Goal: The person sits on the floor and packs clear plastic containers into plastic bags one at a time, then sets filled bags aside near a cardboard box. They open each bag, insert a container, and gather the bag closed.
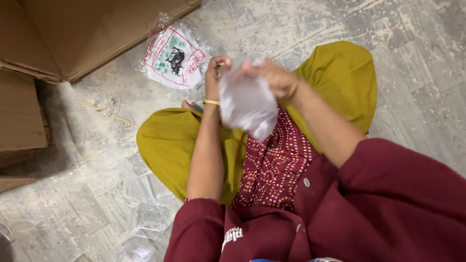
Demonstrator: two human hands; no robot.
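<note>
Both hands grip a clear plastic bag (247, 104) at its top — left hand (214, 73), right hand (274, 77) — seemingly opening its mouth; next needs fingers parting the film.

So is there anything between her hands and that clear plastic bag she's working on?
Nothing visible. The left hand and the right hand both grip the top of the clear plastic bag directly, holding it up above the lap. The printed plastic packet lies apart on the floor behind it.
</note>
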